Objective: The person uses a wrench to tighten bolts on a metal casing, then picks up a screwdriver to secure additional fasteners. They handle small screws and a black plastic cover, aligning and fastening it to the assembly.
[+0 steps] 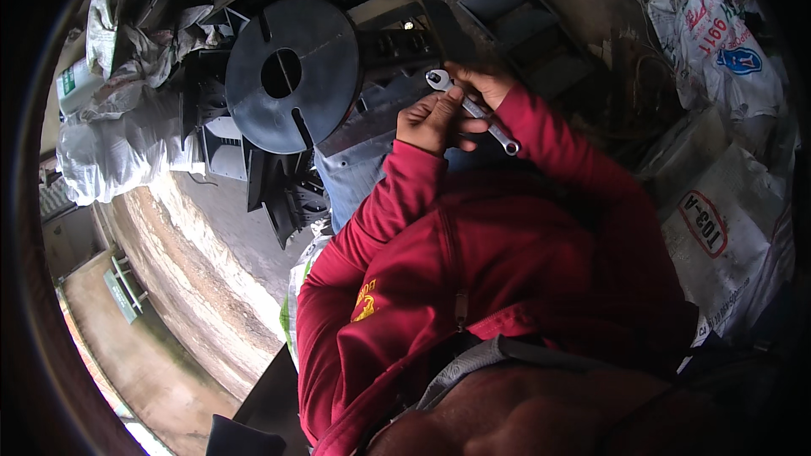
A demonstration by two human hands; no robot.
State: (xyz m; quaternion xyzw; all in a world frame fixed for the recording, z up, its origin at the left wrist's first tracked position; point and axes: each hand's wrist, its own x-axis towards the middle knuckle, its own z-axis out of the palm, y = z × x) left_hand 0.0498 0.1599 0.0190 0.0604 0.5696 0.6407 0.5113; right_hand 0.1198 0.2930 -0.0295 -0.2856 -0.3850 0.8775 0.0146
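Note:
My left hand (429, 124) is closed, its thumb and fingers pinching a silver combination wrench (498, 133). The wrench slants across, with its open jaw at the upper left and its ring end at the lower right. Just beyond it, my right hand (480, 84) is curled beside the shaft; its fingertips are partly hidden, and what they grip cannot be made out. To the left of both hands is a large dark grey metal disc (325, 42) with a round centre hole and two slots. A dark metal bracket part (397, 46) adjoins the disc, close beyond my fingers.
Several black metal parts (283, 198) are heaped around the disc. A dark tray-like metal piece (515, 13) lies at the far right. White plastic wrapping (127, 152) covers things at the left. Printed white sacks (718, 67) stand along the right side. Concrete floor (228, 211) shows at left.

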